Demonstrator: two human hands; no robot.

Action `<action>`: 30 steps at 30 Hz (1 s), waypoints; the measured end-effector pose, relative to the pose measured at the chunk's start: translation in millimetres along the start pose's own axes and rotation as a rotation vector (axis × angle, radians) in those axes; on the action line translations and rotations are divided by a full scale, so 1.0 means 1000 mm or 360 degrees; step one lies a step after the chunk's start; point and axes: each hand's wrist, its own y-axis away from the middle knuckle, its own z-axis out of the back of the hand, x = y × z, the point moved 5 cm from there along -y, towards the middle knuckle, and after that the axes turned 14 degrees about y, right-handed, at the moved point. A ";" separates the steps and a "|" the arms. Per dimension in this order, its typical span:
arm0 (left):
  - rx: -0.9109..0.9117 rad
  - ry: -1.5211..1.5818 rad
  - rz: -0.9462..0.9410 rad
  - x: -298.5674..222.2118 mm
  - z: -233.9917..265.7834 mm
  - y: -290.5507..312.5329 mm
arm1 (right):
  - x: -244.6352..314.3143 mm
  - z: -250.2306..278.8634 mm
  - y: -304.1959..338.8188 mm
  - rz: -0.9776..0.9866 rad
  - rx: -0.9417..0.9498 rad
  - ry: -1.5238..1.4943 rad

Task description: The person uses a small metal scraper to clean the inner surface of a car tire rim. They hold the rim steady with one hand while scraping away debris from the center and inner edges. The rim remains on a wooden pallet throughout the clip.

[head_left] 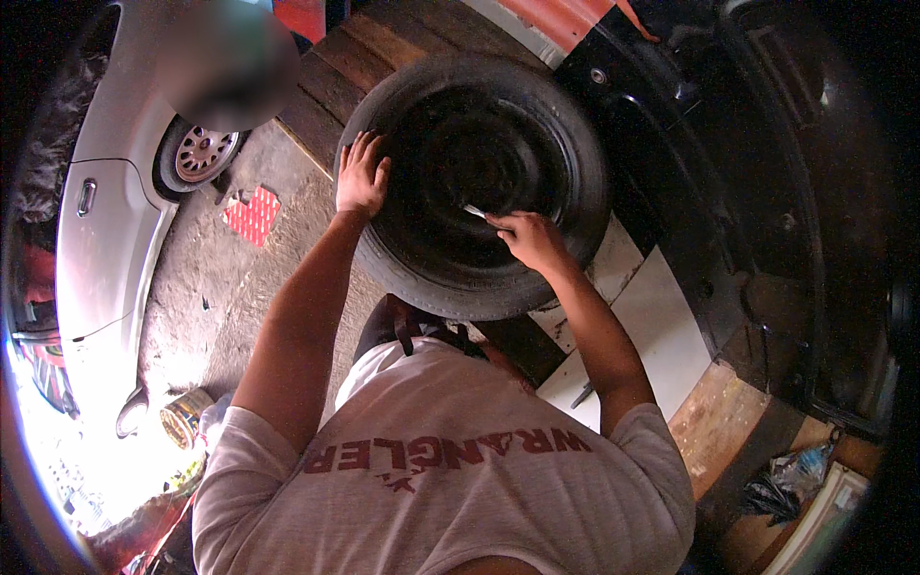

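A black tyre on a dark wheel (586,158) lies on its side in front of me. My left hand (361,174) rests on the left part of its sidewall, fingers stretched out and holding nothing. Over the wheel's lower right part, my right hand (529,238) is closed around a small tool with a pale tip (473,211). The tip points left toward the wheel's centre. Most of the tool is hidden in my fingers, and its exact kind cannot be made out. The wheel's inner face is too dark to show detail.
At the left stands a silver car (107,225) with its wheel (203,155) turned outward. A red patterned scrap (253,215) lies on the concrete floor. Dark car body panels (709,182) rise at the right. A white board (661,316) and a plastic bag (800,470) lie lower right.
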 end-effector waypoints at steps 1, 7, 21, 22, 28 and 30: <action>-0.0003 -0.0005 -0.0003 0.000 -0.001 -0.001 | -0.001 0.000 -0.001 -0.0039 -0.0036 -0.0056; 0.0004 -0.0018 -0.0030 0.000 -0.002 -0.002 | 0.014 -0.014 -0.014 -0.0225 -0.0196 0.0165; -0.0044 0.0030 -0.0037 0.004 -0.001 0.000 | -0.003 0.007 0.026 -0.0783 -0.0150 -0.0040; -0.0027 0.0036 -0.0025 0.003 -0.001 0.003 | 0.000 0.005 0.028 -0.0829 -0.0110 0.0009; -0.0027 0.0069 -0.0045 0.001 0.001 -0.001 | 0.045 -0.021 0.022 -0.0663 -0.0123 -0.0019; -0.0009 0.0052 -0.0020 0.003 -0.001 -0.001 | 0.037 -0.029 0.022 -0.0687 -0.0077 -0.0099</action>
